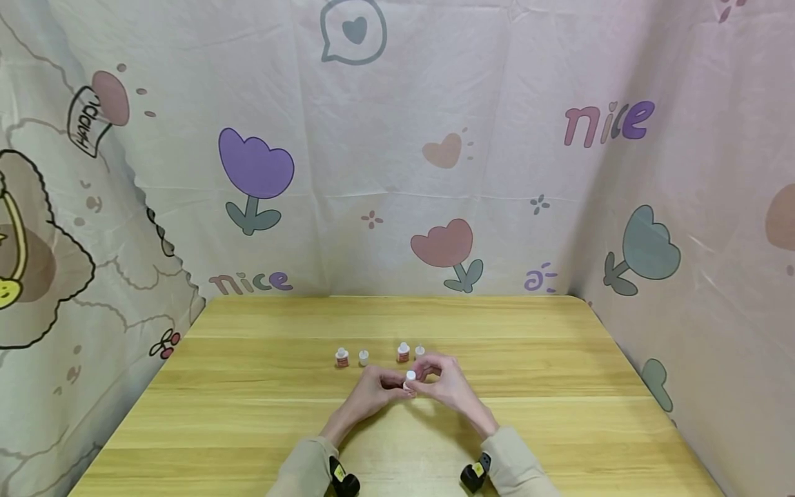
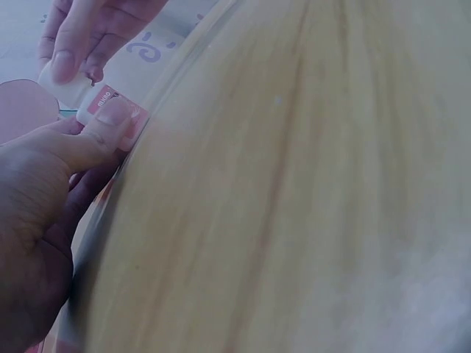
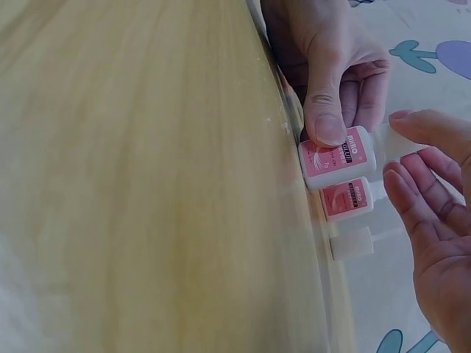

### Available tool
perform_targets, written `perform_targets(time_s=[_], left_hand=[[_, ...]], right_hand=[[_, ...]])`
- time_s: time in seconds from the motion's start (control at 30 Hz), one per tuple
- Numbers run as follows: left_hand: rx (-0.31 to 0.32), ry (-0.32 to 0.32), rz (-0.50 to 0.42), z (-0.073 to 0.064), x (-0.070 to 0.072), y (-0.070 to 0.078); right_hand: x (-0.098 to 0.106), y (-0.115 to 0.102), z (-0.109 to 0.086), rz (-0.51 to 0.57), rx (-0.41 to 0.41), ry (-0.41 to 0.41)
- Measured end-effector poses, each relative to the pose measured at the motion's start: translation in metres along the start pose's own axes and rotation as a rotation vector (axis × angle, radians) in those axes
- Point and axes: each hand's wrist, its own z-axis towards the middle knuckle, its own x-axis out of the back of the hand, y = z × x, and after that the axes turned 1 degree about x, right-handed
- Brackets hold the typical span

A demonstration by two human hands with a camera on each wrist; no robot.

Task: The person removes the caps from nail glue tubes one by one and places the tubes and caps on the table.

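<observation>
My left hand (image 1: 370, 391) holds a small pink-labelled nail glue bottle (image 3: 335, 158) upright over the wooden table, its thumb across the label. The bottle's base is low, at or close to the tabletop; the views do not settle contact. At the bottle's top, my right hand (image 1: 448, 384) pinches a white cap (image 2: 65, 90) between thumb and fingers. Whether the cap's thread is engaged is hidden. Just behind the hands stand a second pink-labelled bottle (image 1: 404, 353) and a loose white cap (image 1: 419, 351).
Farther left on the table (image 1: 248, 386) stand another pink-labelled bottle (image 1: 341, 357) and another white cap (image 1: 363, 358). A printed cloth (image 1: 373, 138) hangs behind the table and along both sides. Black wrist cameras (image 1: 344, 478) sit at both cuffs.
</observation>
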Motion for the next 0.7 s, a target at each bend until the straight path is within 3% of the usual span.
perform_targets(time_s=[0.17, 0.4, 0.7], left_hand=[[-0.021, 0.005, 0.015, 0.001, 0.0, -0.002], [-0.042, 0.005, 0.025, 0.0, 0.0, 0.0], [-0.011, -0.001, 0.024, -0.001, 0.0, 0.002]], right_hand=[[0.0, 0.007, 0.001, 0.014, 0.023, -0.024], [-0.006, 0.035, 0.003, -0.015, -0.027, -0.018], [-0.005, 0.038, 0.002, -0.027, -0.108, 0.018]])
